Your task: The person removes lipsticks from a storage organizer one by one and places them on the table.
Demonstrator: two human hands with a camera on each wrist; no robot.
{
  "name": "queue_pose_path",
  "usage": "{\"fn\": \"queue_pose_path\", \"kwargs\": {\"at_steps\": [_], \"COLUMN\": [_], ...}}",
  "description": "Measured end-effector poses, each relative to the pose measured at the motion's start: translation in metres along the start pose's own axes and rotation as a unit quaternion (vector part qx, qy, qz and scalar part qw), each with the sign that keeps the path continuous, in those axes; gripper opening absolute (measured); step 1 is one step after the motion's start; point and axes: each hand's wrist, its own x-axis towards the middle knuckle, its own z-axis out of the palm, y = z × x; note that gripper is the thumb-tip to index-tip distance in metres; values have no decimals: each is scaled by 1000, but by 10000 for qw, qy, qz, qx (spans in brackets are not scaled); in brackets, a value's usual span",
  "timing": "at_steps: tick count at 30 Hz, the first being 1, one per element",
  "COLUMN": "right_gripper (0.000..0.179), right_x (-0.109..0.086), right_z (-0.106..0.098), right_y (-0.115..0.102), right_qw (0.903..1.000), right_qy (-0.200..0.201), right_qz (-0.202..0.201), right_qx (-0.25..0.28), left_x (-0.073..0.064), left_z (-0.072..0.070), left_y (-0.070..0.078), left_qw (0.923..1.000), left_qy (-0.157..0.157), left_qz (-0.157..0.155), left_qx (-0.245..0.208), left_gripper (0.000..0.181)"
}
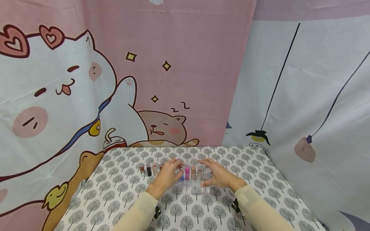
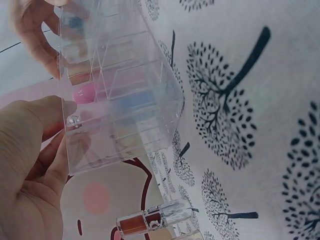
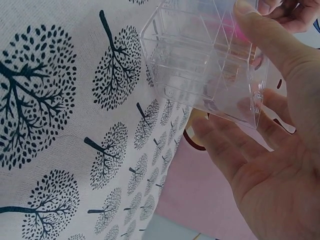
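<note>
A clear plastic lipstick organizer with compartments stands on the table between the two hands. My left hand grips its left end, the thumb at the upper edge and the fingers round the side. At the right end, my right hand holds it with thumb in front and fingers behind. Inside stand a bright pink tube, a blue tube, a brownish-pink tube and another tube. A small silver-clear top shows close to the left thumb.
Left of the organizer several lip tubes stand in a row, among them a red-brown one and a black one. The tree-print cloth covers the table. A cartoon-printed curtain hangs behind it.
</note>
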Motion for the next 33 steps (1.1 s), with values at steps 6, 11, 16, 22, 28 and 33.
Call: {"fn": "queue_pose_path", "kwargs": {"at_steps": [6, 11, 16, 22, 28, 33], "right_gripper": [110, 110, 109, 110, 109, 111], "right_x": [0, -1, -1, 0, -1, -1], "right_z": [0, 1, 1, 1, 1, 1], "right_y": [0, 0, 0, 1, 0, 2], "right_qw": [10000, 10000, 10000, 10000, 10000, 10000], "right_qy": [6, 2, 23, 18, 28, 27], "right_qz": [-26, -35, -46, -38, -18, -36], "right_qx": [-10, 16, -19, -55, -15, -23], "left_x": [1, 1, 2, 3, 4, 4], "left_z": [3, 3, 3, 4, 5, 4], "left_y": [-1, 1, 2, 1, -1, 0], "left_qw": [9996, 9988, 9988, 9990, 9987, 9979], "left_qy": [29, 2, -21, 2, 7, 59], "left_qz": [-69, -152, -253, -297, -335, -401], "left_qx": [-254, -467, -424, -328, -380, -501], "left_gripper": [26, 23, 24, 22, 21, 21]}}
